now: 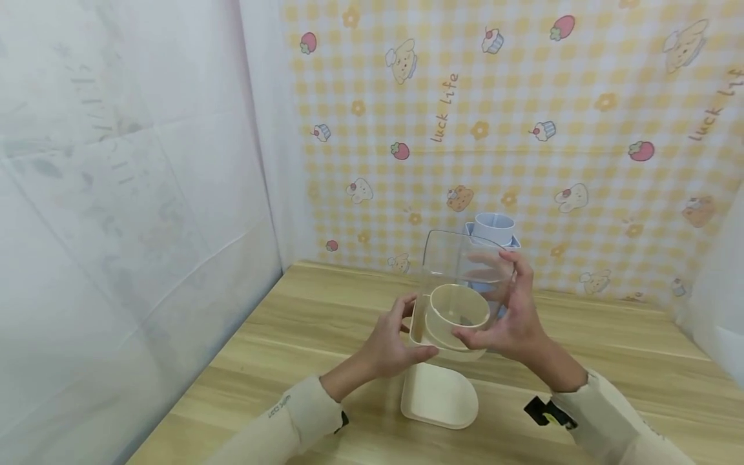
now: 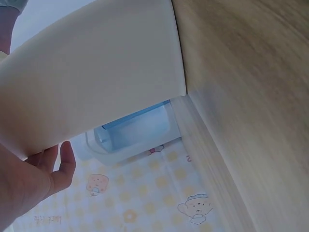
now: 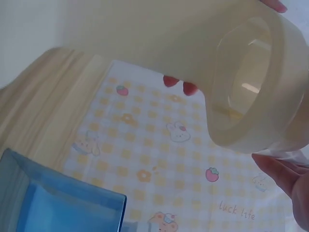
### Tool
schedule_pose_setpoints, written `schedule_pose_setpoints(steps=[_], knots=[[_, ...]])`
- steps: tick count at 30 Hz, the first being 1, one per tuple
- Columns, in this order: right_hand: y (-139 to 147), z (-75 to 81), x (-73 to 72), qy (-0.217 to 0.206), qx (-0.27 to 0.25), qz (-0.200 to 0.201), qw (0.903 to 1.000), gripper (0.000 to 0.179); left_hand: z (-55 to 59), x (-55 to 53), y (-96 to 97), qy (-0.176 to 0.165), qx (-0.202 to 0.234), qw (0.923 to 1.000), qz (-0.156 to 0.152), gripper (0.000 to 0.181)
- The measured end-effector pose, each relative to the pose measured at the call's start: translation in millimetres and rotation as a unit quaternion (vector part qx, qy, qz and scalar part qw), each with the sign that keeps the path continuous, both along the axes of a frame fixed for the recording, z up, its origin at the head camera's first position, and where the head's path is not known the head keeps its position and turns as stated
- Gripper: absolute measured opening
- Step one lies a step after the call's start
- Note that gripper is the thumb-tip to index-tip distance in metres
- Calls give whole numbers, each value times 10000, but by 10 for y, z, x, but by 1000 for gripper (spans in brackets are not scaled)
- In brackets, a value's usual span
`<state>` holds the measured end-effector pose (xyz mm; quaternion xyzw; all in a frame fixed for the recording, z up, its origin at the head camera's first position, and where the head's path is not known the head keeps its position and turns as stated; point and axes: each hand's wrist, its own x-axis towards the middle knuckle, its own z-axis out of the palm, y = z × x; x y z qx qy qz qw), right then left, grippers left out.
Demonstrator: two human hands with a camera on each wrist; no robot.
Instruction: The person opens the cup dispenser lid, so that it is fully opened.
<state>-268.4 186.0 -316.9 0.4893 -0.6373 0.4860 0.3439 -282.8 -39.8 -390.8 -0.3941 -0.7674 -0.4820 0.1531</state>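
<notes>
Both hands hold a cream plastic holder [image 1: 457,352] with a round, open cup-like part [image 1: 459,303], tilted above the table. My left hand [image 1: 391,339] grips its left side, thumb at the lower front edge. In the left wrist view, the left hand [image 2: 34,181] curls at the edge of a broad cream panel [image 2: 96,72]. My right hand [image 1: 511,316] grips the right side, its thumb by the cup rim and upper fingers at a clear plastic cover [image 1: 447,255]. Below lies a cream tray [image 1: 440,397] with one rounded end.
A blue plastic holder [image 1: 494,229] with a round top stands behind the hands, partly seen through the clear cover. The wooden table [image 1: 279,336] meets a yellow checked cloth [image 1: 372,116] at the back and a white curtain [image 1: 145,194] at the left.
</notes>
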Motion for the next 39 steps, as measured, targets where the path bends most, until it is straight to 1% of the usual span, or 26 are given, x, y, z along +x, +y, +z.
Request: schedule_pose_setpoints(steps=[3, 6, 9, 12, 15, 17, 19, 22, 25, 28, 30, 33, 36, 39], knots=[[-13, -6, -34, 188, -29, 12, 9998, 114, -2, -9, -7, 14, 56, 10000, 5, 105], [-4, -8, -95, 391, -36, -21, 9992, 113, -24, -25, 1, 9, 112, 9999, -121, 102], [21, 2, -134, 358, 30, -61, 9993, 112, -51, -34, 17, -40, 163, 9995, -276, 98], [59, 16, -130, -87, 123, -152, 9998, 110, -68, -43, 33, -80, 179, 9992, -345, 95], [89, 21, -100, -682, 164, -329, 9970, 110, -71, -33, 39, -259, 169, 9986, -418, 94], [95, 22, -78, -990, 108, -364, 9944, 109, -67, -23, 36, -379, 189, 9980, -478, 94], [92, 24, -58, -1211, 27, -376, 9919, 108, -64, -13, 31, -446, 223, 9973, -532, 94], [80, 28, -42, -1333, -200, -185, 9907, 106, -47, -4, 28, -503, 303, 9959, -688, 96], [62, 22, -35, -1192, -408, 131, 9919, 103, -41, -3, 27, -565, 279, 9948, -800, 98], [36, 21, -44, -850, -558, 461, 9938, 102, -23, 1, 24, -710, 196, 9939, -827, 101], [22, 23, -57, -557, -607, 566, 9950, 103, -10, 3, 19, -783, 109, 9936, -804, 102], [9, 17, -82, -102, -674, 449, 9967, 103, 8, 9, 17, -833, -12, 9934, -782, 105], [3, 6, -111, 304, -760, 227, 9964, 103, 11, 16, 22, -884, -43, 9931, -765, 106], [-2, -10, -123, 389, -678, 203, 9967, 106, -7, 31, 25, -995, -38, 9922, -756, 105]])
